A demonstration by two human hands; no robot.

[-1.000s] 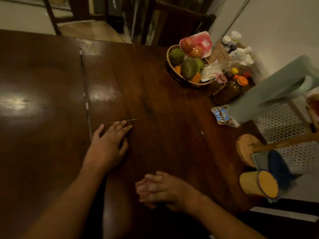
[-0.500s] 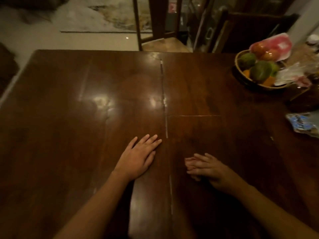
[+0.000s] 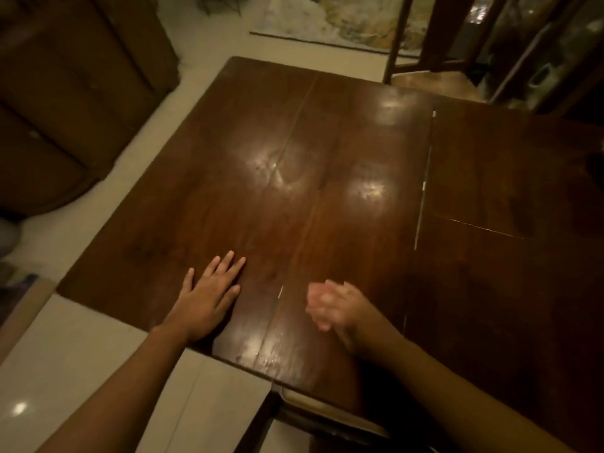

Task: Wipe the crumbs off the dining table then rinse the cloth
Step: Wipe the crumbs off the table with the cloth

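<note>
straight, spread fingers (image 3: 226, 265) of the left hand (image 3: 209, 297) lie flat on the glossy dark brown wooden dining table (image 3: 327, 142) filling mid-frame, forearm trailing lower left, while the right hand (image 3: 336, 305) stands edge-on at lower centre, fingers too blurred to tell.

Glossy dark wood dining table (image 3: 327, 152); floor (image 3: 81, 354) seems polished tile

I count two hands on my feed, the left hand (image 3: 209, 299) and the right hand (image 3: 336, 305), over one table (image 3: 327, 191). Beyond it there is one chair (image 3: 425, 78), one rug (image 3: 343, 24) and one dark cabinet (image 3: 65, 93).
</note>
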